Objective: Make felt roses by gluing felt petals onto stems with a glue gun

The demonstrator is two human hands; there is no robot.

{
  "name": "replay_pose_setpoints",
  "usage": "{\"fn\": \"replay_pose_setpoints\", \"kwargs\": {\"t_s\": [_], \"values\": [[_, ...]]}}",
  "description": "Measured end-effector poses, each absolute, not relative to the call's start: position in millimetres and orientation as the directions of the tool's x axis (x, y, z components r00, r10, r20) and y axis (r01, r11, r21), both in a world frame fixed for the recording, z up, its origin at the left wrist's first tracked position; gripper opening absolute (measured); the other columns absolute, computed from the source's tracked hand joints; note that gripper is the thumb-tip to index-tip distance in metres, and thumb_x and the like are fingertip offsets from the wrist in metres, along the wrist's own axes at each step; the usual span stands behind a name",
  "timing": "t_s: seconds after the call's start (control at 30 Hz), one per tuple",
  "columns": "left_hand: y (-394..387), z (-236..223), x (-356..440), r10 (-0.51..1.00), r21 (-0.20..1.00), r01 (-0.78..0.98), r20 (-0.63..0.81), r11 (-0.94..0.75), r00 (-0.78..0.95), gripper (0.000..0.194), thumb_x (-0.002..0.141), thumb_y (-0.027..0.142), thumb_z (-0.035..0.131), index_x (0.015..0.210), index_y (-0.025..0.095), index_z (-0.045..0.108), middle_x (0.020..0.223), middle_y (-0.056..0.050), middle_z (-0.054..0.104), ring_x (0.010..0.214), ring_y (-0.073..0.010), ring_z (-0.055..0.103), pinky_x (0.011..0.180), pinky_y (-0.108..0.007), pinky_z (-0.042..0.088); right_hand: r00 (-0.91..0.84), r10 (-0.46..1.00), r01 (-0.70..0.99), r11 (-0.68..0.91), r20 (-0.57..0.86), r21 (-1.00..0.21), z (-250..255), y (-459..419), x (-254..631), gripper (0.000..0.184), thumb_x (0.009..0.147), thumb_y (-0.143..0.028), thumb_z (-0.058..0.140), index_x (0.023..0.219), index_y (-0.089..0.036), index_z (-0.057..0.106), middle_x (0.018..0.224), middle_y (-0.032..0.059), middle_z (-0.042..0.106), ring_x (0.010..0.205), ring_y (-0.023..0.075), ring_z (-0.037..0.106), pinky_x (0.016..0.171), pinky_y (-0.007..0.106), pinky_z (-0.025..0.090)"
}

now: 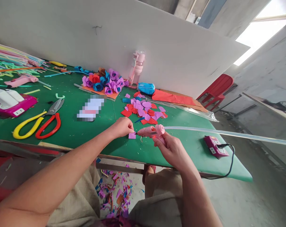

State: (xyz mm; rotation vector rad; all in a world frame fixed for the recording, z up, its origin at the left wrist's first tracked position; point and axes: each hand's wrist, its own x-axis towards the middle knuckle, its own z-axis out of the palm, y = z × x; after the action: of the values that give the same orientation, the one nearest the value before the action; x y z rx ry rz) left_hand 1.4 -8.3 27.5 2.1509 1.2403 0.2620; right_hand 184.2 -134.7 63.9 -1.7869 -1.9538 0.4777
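My right hand [173, 148] is wrapped round the handle of a pink glue gun [149, 130], its nozzle pointing left. From its rear a long clear glue stick [218, 131] runs off to the right. Just ahead of the nozzle, my left hand [122, 127] is closed in a pinch at the edge of a small purple paper piece [132, 136] close to the tabletop. Beyond both hands lies a loose pile of purple, red and blue paper petals [141, 108]. The fingertips of the left hand are partly hidden.
Yellow-and-red-handled shears [49, 116], a blurred-out phone-like object [91, 108] and paper flowers [105, 82] lie left on the green table [105, 126]. A pink bottle [137, 67] stands behind. At right is a power strip [216, 147] with a black cord; scraps [119, 192] litter the floor.
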Motion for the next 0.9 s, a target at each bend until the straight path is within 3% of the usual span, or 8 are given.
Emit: {"fn": "replay_pose_setpoints", "kwargs": {"t_s": [0.2,0.5,0.9], "values": [[-6.8,24.0,2.3,0.831,0.622,0.692,-0.115,-0.366,0.544,0.015,0.062,0.017,0.058,0.063,0.015,0.073,0.066,-0.004,0.071,0.064,-0.015,0.06,0.055,-0.022,0.037,-0.099,0.995,0.867,0.102,0.03,-0.488,58.9,-129.9,174.3,0.035,0.089,-0.037,0.038,0.108,-0.018,0.059,0.074,0.0049,0.066,0.058,0.0159,0.055,0.054,0.023,0.035],[-7.4,24.6,1.1,0.834,0.634,0.684,-0.108,-0.361,0.541,0.014,0.062,0.017,0.059,0.061,0.015,0.073,0.064,-0.004,0.07,0.064,-0.0155,0.06,0.056,-0.023,0.037,-0.109,0.992,0.876,0.127,0.066,-0.464,58.0,-131.2,174.8,0.033,0.088,-0.035,0.039,0.108,-0.019,0.06,0.079,0.0064,0.068,0.064,0.0183,0.059,0.058,0.024,0.039],[-6.7,23.9,1.9,0.837,0.637,0.684,-0.109,-0.355,0.536,0.012,0.062,0.014,0.06,0.059,0.016,0.072,0.062,-0.003,0.07,0.063,-0.0143,0.06,0.055,-0.022,0.036,-0.066,0.996,0.898,0.087,0.062,-0.432,59.7,-133.2,181.1,0.034,0.088,-0.039,0.038,0.1,-0.019,0.062,0.071,0.005,0.066,0.057,0.0165,0.054,0.053,0.023,0.035]]}}
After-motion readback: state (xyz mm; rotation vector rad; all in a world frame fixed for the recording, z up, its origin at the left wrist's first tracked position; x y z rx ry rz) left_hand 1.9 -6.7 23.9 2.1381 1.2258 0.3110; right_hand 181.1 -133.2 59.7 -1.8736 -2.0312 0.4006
